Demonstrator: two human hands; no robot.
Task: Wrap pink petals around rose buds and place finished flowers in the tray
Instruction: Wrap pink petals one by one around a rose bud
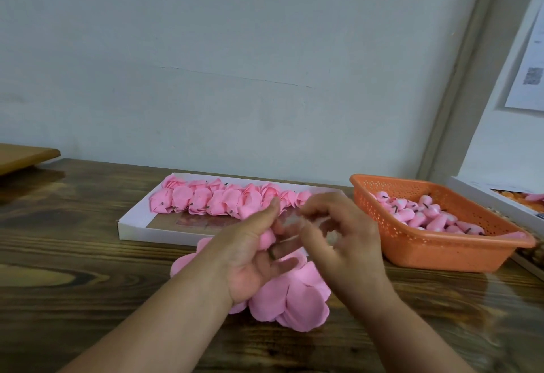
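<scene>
Left hand point(259, 257) is palm-up with a small pink rose bud point(267, 240) tucked against its fingers, thumb pointing up past it. It looks like a light hold, but motion blur keeps me from saying how firmly. Right hand point(338, 234) is just beside it with curled fingers, maybe pinching a thin petal edge; it's smeared enough that I honestly can't tell what it has, if anything.

Directly under both hands sits the loose pile of flat, round pink petals point(294, 299), soft and matte like foam or thin fabric, overlapping on the dark glossy wood-grain table point(88, 269).

The relation that matters: the shallow white cardboard tray point(132, 227) lies straight beyond the hands, long axis running left to right, with a row of finished pink flowers point(217, 202) along its far side and bare space nearer. The left hand is the closer one to that gap, I reckon.

Off to the right, a perforated orange plastic basket point(441, 252) holds the unwrapped buds point(424, 215), so the right hand's nearer for a refill.
</scene>
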